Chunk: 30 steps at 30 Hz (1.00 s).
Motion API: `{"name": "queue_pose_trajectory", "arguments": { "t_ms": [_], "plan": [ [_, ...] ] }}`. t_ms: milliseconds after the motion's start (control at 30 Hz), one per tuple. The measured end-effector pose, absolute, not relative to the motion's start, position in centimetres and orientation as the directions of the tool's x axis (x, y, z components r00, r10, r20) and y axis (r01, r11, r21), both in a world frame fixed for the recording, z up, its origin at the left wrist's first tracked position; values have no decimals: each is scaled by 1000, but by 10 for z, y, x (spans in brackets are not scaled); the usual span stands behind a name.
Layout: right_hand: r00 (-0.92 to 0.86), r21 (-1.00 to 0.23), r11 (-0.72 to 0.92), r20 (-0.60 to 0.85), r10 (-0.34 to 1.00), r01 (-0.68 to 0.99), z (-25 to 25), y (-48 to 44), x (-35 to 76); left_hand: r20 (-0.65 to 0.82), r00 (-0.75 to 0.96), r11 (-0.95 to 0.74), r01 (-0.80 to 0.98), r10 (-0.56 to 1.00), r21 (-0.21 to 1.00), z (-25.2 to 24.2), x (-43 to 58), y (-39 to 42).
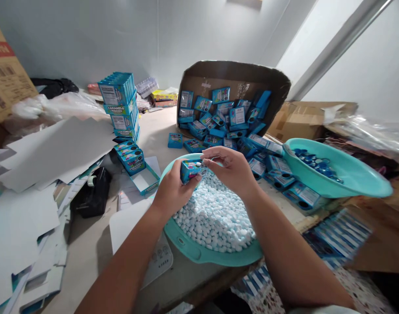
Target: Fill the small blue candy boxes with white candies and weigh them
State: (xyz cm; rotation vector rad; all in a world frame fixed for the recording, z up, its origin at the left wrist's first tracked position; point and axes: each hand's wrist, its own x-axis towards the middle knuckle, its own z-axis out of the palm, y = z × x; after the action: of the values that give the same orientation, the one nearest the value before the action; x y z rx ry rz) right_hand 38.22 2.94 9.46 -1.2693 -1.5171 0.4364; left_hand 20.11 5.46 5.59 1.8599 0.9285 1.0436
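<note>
My left hand (pixel 172 186) is closed around a small blue candy box (pixel 188 169), tilted above a turquoise bowl. White candies (pixel 198 164) show at the box's top opening. At that opening my right hand (pixel 232 169) is bent over with thumb and fingers pinched on what look like white candies, partly hidden by the fingers. Below both hands, the turquoise bowl (pixel 189 255) is filled with many white and pale blue candies (pixel 215 218). Just left of the hands lies an open blue display tray (pixel 149 179), with several filled candy boxes (pixel 130 157) standing at its far end.
A tipped cardboard carton (pixel 232 72) spills blue boxes across the table. To the right, another turquoise bowl (pixel 356 179) holds small blue round pieces. Stacked full displays (pixel 119 104), a black tape dispenser (pixel 93 192), flat cardboard sheets (pixel 58 148) and a white kitchen scale (pixel 162 257) stand left.
</note>
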Motion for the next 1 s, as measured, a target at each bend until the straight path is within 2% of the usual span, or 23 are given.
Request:
{"name": "queue_pose_trajectory", "arguments": {
  "t_ms": [267,433,633,700,833,1000],
  "plan": [
    [253,-890,303,398,882,341,85,38,384,319,404,-446,273,857,853,57,201,54],
    [255,-883,335,424,869,327,90,33,376,329,417,-461,271,847,845,57,201,55],
    [181,-800,346,482,857,489,96,28,375,342,404,-460,243,848,854,56,200,56],
    [164,-812,317,443,881,489,94,30,376,344,407,-465,246,846,850,56,200,56],
    [176,-909,231,305,936,348,89,34,376,340,414,-465,251,844,849,56,201,55],
    [243,-957,127,193,951,262,90,37,377,358,387,-464,225,850,857,55,201,55]
  ]
}}
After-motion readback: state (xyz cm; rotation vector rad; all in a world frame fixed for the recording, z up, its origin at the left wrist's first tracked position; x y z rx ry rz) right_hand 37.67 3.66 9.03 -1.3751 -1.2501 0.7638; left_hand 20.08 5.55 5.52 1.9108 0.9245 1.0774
